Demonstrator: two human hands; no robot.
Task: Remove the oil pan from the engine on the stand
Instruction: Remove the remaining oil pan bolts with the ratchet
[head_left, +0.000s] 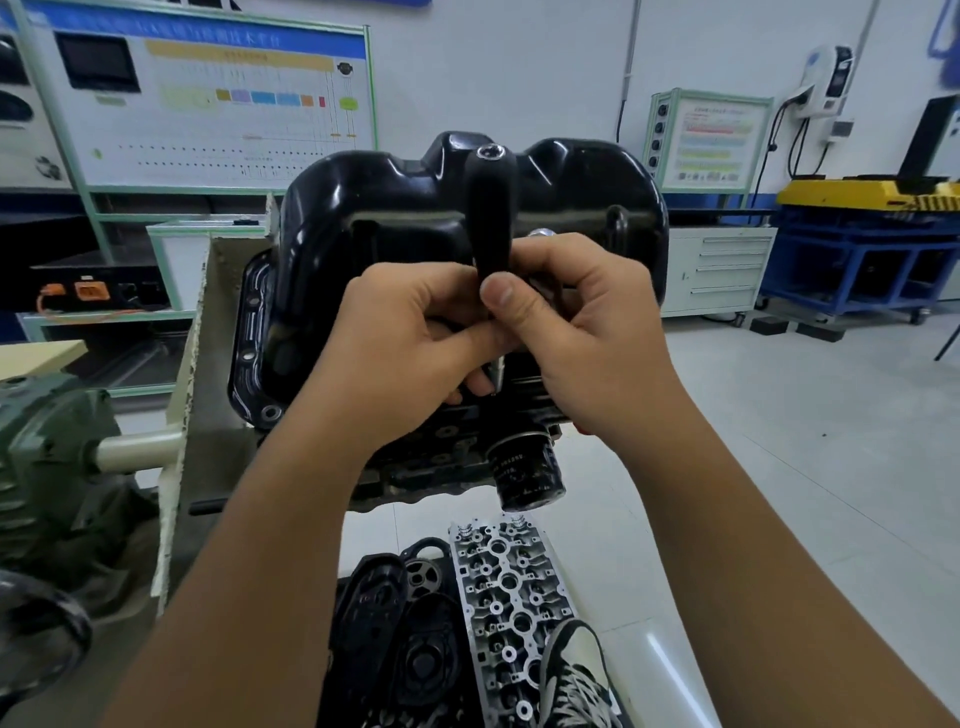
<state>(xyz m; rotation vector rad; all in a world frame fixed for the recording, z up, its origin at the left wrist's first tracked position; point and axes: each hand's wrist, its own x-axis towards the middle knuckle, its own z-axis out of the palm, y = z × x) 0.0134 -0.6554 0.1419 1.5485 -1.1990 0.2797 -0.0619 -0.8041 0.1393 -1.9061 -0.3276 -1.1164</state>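
Observation:
The glossy black oil pan (395, 208) sits on top of the inverted engine (441, 462), which is clamped to the stand plate (208, 332) on the left. A black-handled driver (491, 208) stands upright in front of the pan, its thin metal tip pointing down at the pan's near flange. My left hand (410, 343) holds the lower shaft of the driver with curled fingers. My right hand (576, 322) grips the handle's lower end, thumb across its front. The near flange under my hands is hidden.
A black oil filter (527, 478) juts out of the engine towards me. Below it lie a grey cylinder head (511, 603) and black covers (400, 639); a shoe (576, 675) stands beside them. The stand's green gearbox (47, 457) is at left, cabinets and a yellow-blue cart (857, 234) behind.

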